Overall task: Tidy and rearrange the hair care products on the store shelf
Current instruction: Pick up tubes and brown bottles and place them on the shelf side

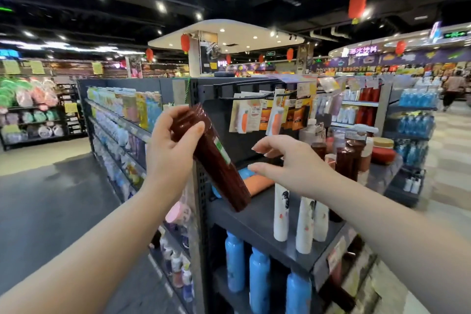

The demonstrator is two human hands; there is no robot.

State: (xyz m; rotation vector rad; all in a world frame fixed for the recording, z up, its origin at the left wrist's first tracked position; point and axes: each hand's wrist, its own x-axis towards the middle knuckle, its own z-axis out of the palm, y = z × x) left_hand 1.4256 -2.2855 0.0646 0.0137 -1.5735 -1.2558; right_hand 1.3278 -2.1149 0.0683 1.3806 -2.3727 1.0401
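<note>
My left hand (169, 146) grips the upper end of a long dark red-brown bottle (216, 160), tilted with its lower end down over the dark grey shelf (257, 219). A green-and-white sticker shows on the bottle's side. My right hand (288, 160) hovers open, fingers spread, just right of the bottle and holds nothing. Behind it an orange tube (257, 183) and a blue item (246, 173) lie flat on the shelf. Three white bottles (281, 211) stand at the shelf's front. More dark brown bottles (345, 163) stand at the right.
Blue bottles (258, 278) fill the shelf below. Orange and white packets (272, 115) hang on pegs above the shelf. A red jar with a gold lid (382, 150) sits at the far right. A long aisle shelf (119, 130) runs off left. Open floor lies on both sides.
</note>
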